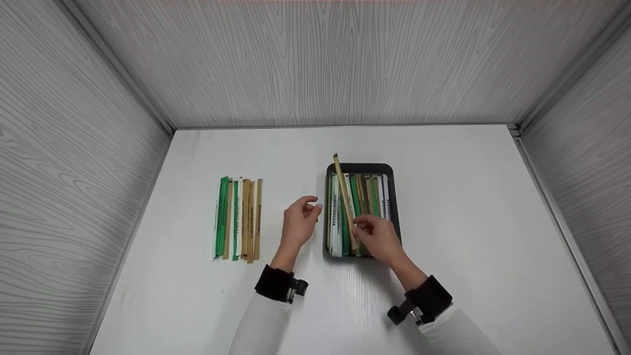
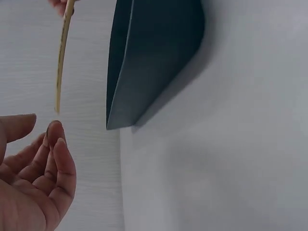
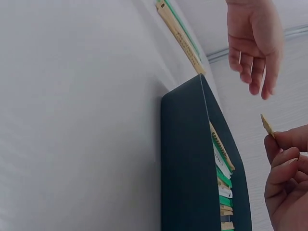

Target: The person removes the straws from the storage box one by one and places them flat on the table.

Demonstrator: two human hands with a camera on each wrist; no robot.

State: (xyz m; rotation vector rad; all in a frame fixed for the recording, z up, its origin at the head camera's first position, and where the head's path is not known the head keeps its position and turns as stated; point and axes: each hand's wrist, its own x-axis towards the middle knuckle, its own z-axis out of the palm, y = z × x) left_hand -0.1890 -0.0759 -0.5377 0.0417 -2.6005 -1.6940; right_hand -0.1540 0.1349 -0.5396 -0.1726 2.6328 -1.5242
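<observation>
My right hand (image 1: 378, 238) pinches a long, slim tan packet (image 1: 343, 185) between thumb and fingertips. The packet slants over a black rectangular box (image 1: 390, 170), its far end sticking out past the box's back rim. Inside the box stand several slim packets (image 1: 336, 217) side by side in white, green, tan and brown, some with dark printing. Left of the box, my left hand (image 1: 298, 221) is held with loosely bent fingers and holds nothing. The left wrist view shows the tan packet's tip (image 2: 58, 103) just above my left fingertips (image 2: 56, 129), with a small gap between.
On the white table (image 1: 458, 197), a row of similar green, white and tan packets (image 1: 239, 219) lies to the left of my left hand. Grey wood-grain panels (image 1: 315, 64) wall the table in at the back and sides.
</observation>
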